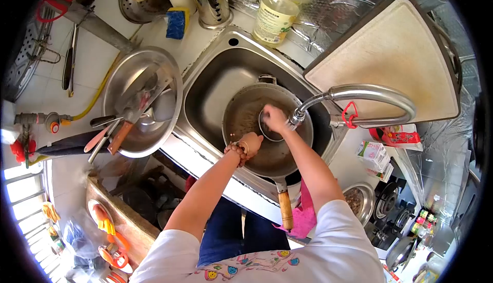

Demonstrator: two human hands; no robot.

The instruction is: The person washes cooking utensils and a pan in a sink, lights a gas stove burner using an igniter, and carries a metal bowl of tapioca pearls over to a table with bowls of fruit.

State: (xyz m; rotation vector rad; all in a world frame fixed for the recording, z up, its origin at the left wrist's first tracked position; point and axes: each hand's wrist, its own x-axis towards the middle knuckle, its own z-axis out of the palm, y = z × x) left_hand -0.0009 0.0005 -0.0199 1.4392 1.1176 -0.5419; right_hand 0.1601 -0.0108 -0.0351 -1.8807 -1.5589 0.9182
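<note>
A large metal pan (241, 100) with a wooden handle lies in the steel sink (208, 75), brownish liquid inside it. Over the pan, beside the faucet head (298, 118), my right hand (276, 118) is closed at a round, thin-rimmed object (272, 135), perhaps a small bowl or ladle; its fingers are partly hidden. My left hand (250, 146), with a beaded bracelet on the wrist, is near the same object's lower left side. Its fingers are bent and blurred, and whether they touch the object cannot be made out.
Left of the sink, a metal basin (172, 85) holds knives and utensils. Behind stand a soap bottle (276, 18), a blue-yellow sponge (177, 23) and a metal cup (211, 3). A cutting board (390, 57) leans at the right, behind the curved faucet (375, 92).
</note>
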